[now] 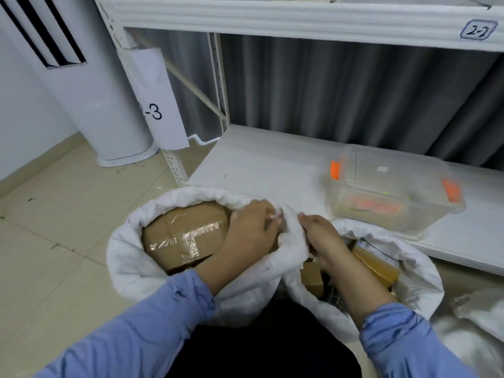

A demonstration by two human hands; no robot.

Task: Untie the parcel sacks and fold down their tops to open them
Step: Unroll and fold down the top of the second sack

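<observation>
**Both hands on the left sack's rim**

Beyond the grip stands a white rack. Its low shelf runs away from the hands and off to their right.

The left sack, white and woven, sits on the floor just left of the grip. Its mouth is open and its top is rolled down into a thick cuff. The right sack stands just right of the grip, touching the first. It is open too, with its top turned down. A third sack lies crumpled further right and nearer the person; I cannot tell what is in it.

A clear tub with orange latches rests on the shelf, beyond the grip and to its right. Its lid is on, and something orange shows blurred through the wall.

A brown carton, crossed with shiny tape, fills the left sack's mouth left of the grip. In the right sack, under the right wrist, lie a yellow-brown box, a small brown box and some paler packets.

The left hand reaches over the carton, fingers curled round the cuff where the two sacks meet. The right hand clutches the same bunched fabric from the other side.
</observation>
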